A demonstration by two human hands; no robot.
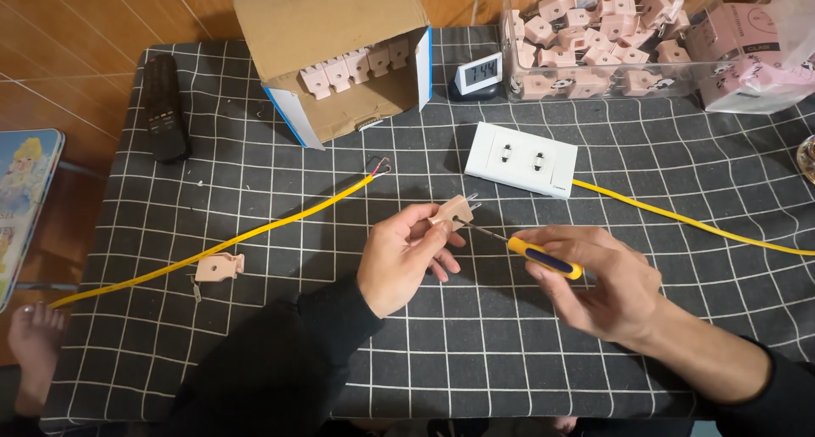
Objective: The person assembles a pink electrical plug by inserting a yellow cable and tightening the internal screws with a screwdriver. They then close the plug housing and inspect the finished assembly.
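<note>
My left hand [401, 254] pinches a small pink plug [453, 210] with two metal prongs pointing right. In my right hand [601, 277] is a screwdriver [543, 258] with a yellow and blue handle, its thin metal tip touching the plug. A yellow cable [255, 227] runs across the table from the left, its stripped end near the cardboard box. One pink plug half [219, 267] lies beside that cable at the left. A white double socket [521, 158] sits behind my hands with another yellow cable [696, 225] leading right.
The table has a black cloth with a white grid [475, 352]. An open cardboard box [340, 55] and a clear tub [594, 46] hold several pink plugs. A remote control [165, 106], a small digital clock [478, 72] and pink packages [755, 55] stand at the back.
</note>
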